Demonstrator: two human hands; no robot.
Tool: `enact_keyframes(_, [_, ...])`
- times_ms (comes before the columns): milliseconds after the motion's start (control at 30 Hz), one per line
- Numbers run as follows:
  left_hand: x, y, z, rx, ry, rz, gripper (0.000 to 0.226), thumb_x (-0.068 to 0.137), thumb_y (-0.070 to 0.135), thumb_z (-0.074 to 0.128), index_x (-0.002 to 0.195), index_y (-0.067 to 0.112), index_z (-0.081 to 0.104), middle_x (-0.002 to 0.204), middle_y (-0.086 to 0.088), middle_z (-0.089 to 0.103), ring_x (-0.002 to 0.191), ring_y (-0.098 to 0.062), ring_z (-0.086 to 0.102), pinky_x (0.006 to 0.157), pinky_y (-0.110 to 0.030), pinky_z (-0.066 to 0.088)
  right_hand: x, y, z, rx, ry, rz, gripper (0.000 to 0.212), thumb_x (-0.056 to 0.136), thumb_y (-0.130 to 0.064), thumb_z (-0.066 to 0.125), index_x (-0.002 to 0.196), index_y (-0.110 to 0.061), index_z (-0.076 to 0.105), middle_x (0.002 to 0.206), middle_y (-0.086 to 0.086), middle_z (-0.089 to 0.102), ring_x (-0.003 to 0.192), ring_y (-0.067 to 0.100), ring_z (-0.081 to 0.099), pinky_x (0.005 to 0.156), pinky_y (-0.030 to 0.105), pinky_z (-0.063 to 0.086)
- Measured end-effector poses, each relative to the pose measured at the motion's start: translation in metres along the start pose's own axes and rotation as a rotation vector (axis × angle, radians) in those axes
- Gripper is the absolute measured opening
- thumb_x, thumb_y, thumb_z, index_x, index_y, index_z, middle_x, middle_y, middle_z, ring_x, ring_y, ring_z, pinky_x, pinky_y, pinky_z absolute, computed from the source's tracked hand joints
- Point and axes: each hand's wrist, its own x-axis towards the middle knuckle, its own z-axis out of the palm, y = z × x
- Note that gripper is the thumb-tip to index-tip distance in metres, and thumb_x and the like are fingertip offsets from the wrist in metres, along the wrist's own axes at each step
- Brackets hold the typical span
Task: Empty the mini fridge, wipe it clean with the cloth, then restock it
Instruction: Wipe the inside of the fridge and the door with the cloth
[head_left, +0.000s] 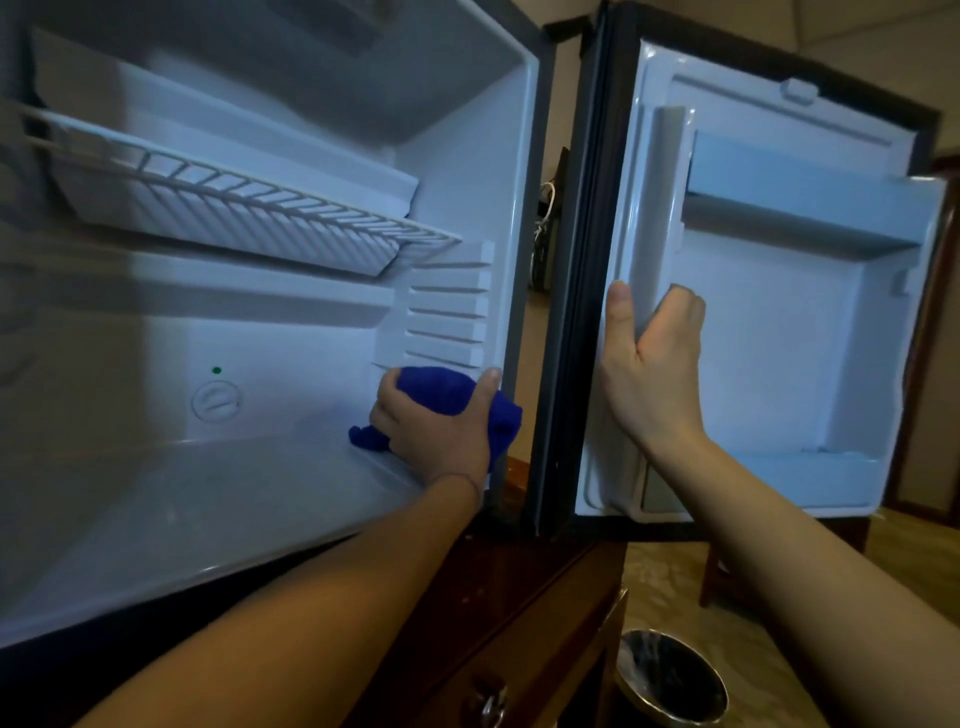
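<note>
Two hands are in your view. Your left hand (441, 421) is low in the middle of the frame, inside the mini fridge (260, 493). Its fingers and thumb are curled around a bunched-up blue cloth (441, 389). The cloth touches the fridge floor, right by the bottom corner of the right inside wall, just under the ridges (447, 312) on that wall.

Your right hand (649, 364) is in the middle right of the frame. It grips the inner edge of the open fridge door (779, 312), with the thumb on the near side and the fingers curled around the raised white edge.

A white wire shelf (249, 208) sits in the upper left of the frame. A round dial (215, 400) with a small green dot (216, 370) above it is on the back wall. The fridge stands on a dark wooden cabinet (519, 597). A round bin (670, 680) sits on the floor at the bottom of the frame.
</note>
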Motion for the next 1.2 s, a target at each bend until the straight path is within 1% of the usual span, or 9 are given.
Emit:
enact_keyframes(133, [0.004,-0.005,-0.006,0.130,-0.176,0.051,0.121,0.057,0.046,0.092,0.149,0.035,0.014,0.155,-0.002,0.011,0.137,-0.034,0.030,0.103,-0.052,0.039,0.000,-0.003,0.000,0.034,0.015,-0.002,0.032,0.104,-0.044,0.042,0.098,-0.013,0.040,0.102,0.003,0.038,0.093,0.016,0.041,0.080,0.024,0.033])
enact_keyframes(200, [0.006,-0.006,-0.008,0.150,-0.218,0.067,0.116,0.062,0.045,0.090,0.149,0.037,0.014,0.156,-0.004,0.009,0.136,-0.038,0.030,0.101,-0.052,0.040,0.000,-0.002,0.000,0.036,0.023,-0.013,0.032,0.105,-0.044,0.041,0.097,-0.013,0.040,0.100,0.003,0.038,0.093,0.017,0.041,0.080,0.026,0.034])
enact_keyframes(333, [0.007,-0.004,0.001,0.167,-0.069,0.075,0.082,0.073,0.053,0.080,0.138,0.035,0.033,0.150,-0.004,0.023,0.126,-0.039,0.039,0.092,-0.050,0.046,-0.002,0.000,0.002,0.019,0.032,-0.015,0.034,0.106,-0.045,0.036,0.097,-0.012,0.039,0.099,0.005,0.039,0.086,0.015,0.042,0.076,0.025,0.033])
enact_keyframes(400, [0.011,-0.002,0.006,0.136,-0.022,0.063,0.072,0.076,0.056,0.075,0.133,0.035,0.039,0.147,-0.003,0.027,0.126,-0.037,0.040,0.091,-0.049,0.048,-0.002,0.000,0.003,0.004,0.040,0.001,0.033,0.106,-0.042,0.035,0.096,-0.011,0.038,0.098,0.006,0.041,0.074,0.008,0.040,0.065,0.022,0.029])
enact_keyframes(500, [0.030,0.001,0.010,0.082,0.052,-0.022,0.058,0.080,0.060,0.070,0.127,0.034,0.046,0.142,-0.003,0.033,0.126,-0.036,0.041,0.093,-0.047,0.046,-0.001,-0.001,0.001,-0.055,0.021,0.038,0.029,0.107,-0.038,0.036,0.098,-0.010,0.037,0.096,0.007,0.044,0.065,0.006,0.040,0.053,0.030,0.025])
enact_keyframes(700, [0.077,-0.009,0.012,0.080,0.165,-0.202,0.060,0.081,0.067,0.065,0.126,0.031,0.048,0.145,-0.008,0.032,0.123,-0.042,0.042,0.105,-0.051,0.041,-0.001,0.006,-0.001,-0.142,-0.041,0.021,0.027,0.105,-0.036,0.044,0.098,-0.013,0.032,0.095,0.012,0.050,0.065,0.023,0.048,0.056,0.038,0.035])
enact_keyframes(900, [0.116,-0.021,0.012,0.114,0.202,-0.253,0.064,0.082,0.067,0.062,0.130,0.027,0.046,0.146,-0.011,0.032,0.124,-0.041,0.045,0.107,-0.053,0.038,-0.001,0.011,0.001,-0.102,-0.005,-0.008,0.025,0.105,-0.036,0.044,0.098,-0.014,0.034,0.092,0.010,0.051,0.065,0.020,0.052,0.056,0.045,0.048])
enact_keyframes(1100, [0.112,-0.018,0.011,0.100,0.209,-0.283,0.063,0.084,0.061,0.063,0.132,0.023,0.048,0.145,-0.011,0.035,0.123,-0.038,0.046,0.102,-0.049,0.040,-0.001,0.013,0.003,-0.105,0.020,-0.013,0.024,0.105,-0.035,0.044,0.097,-0.016,0.033,0.088,0.009,0.050,0.062,0.015,0.049,0.050,0.035,0.043])
enact_keyframes(1200, [0.099,-0.008,0.010,0.066,0.218,-0.323,0.062,0.083,0.058,0.066,0.131,0.022,0.050,0.142,-0.011,0.039,0.121,-0.036,0.049,0.097,-0.046,0.043,-0.001,0.012,0.003,-0.104,0.019,-0.003,0.024,0.105,-0.035,0.044,0.096,-0.016,0.033,0.089,0.010,0.050,0.062,0.015,0.049,0.050,0.035,0.043])
